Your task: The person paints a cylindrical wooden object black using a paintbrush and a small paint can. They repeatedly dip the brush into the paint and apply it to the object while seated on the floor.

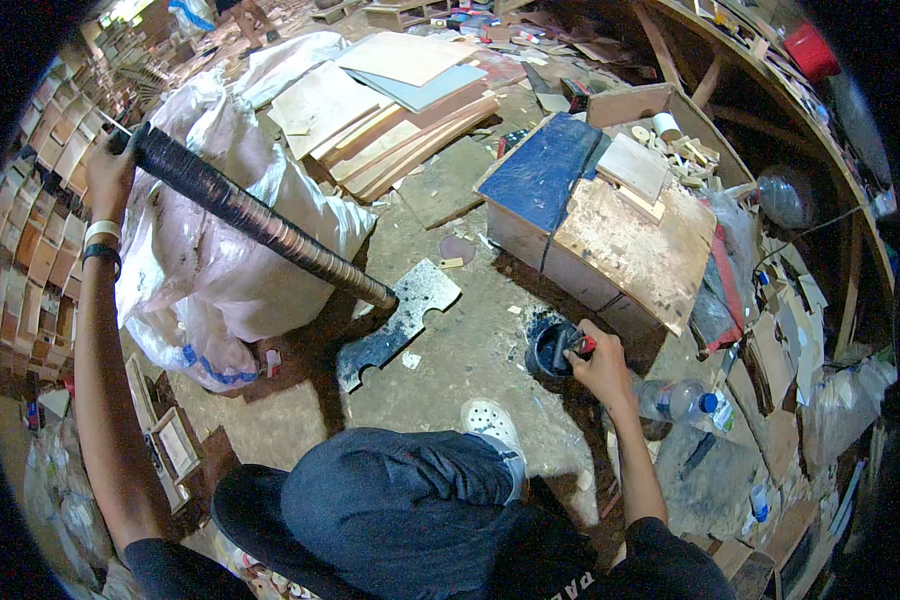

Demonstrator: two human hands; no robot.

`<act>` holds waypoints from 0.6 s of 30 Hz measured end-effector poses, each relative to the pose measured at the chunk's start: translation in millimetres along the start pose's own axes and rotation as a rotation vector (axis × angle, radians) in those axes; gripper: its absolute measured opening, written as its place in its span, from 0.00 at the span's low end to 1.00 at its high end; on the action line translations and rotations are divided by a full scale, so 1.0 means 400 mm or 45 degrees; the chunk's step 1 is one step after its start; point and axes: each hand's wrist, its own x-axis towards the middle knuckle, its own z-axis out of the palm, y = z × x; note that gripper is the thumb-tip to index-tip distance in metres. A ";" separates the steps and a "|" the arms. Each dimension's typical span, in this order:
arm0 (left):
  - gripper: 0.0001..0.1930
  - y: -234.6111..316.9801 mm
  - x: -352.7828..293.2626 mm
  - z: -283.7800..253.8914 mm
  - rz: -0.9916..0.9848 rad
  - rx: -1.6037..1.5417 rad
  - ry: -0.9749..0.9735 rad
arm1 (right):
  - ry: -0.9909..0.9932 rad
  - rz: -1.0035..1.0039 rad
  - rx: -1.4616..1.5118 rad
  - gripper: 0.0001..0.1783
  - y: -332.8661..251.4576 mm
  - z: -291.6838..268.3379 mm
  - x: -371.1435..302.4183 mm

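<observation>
My left hand [112, 178] is closed round the upper end of a long ridged column [260, 215], like a tight stack of thin rings. Black coats much of it, with brownish bands showing lower down. A thin rod sticks out at its top. It leans at a slant, its lower end on or just over a black-spattered board [398, 322] on the floor. On the right, my right hand [602, 368] grips a brush [581, 346] with red on its handle. The brush head is down in a dark round pot [542, 343], apparently with black paint inside; the bristles are hidden.
Large white sacks [230, 220] stand behind the column. Stacked wooden sheets [390, 120] lie beyond. At the right is a big box [620, 240] with wood pieces on it. A plastic bottle [675, 400] lies near my right forearm. A person's legs [255, 22] show far off.
</observation>
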 end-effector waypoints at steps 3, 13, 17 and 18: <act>0.20 0.001 0.002 -0.006 -0.021 0.104 -0.008 | -0.009 0.000 -0.021 0.18 0.006 0.010 0.005; 0.25 -0.013 -0.002 -0.006 -0.044 0.074 0.014 | 0.086 -0.096 0.078 0.16 0.113 0.111 0.031; 0.25 -0.028 0.005 -0.007 -0.033 0.060 0.002 | 0.034 -0.037 0.040 0.15 0.078 0.046 0.024; 0.26 -0.032 0.006 -0.006 -0.054 0.081 -0.011 | -0.032 0.006 0.038 0.16 0.059 0.007 0.020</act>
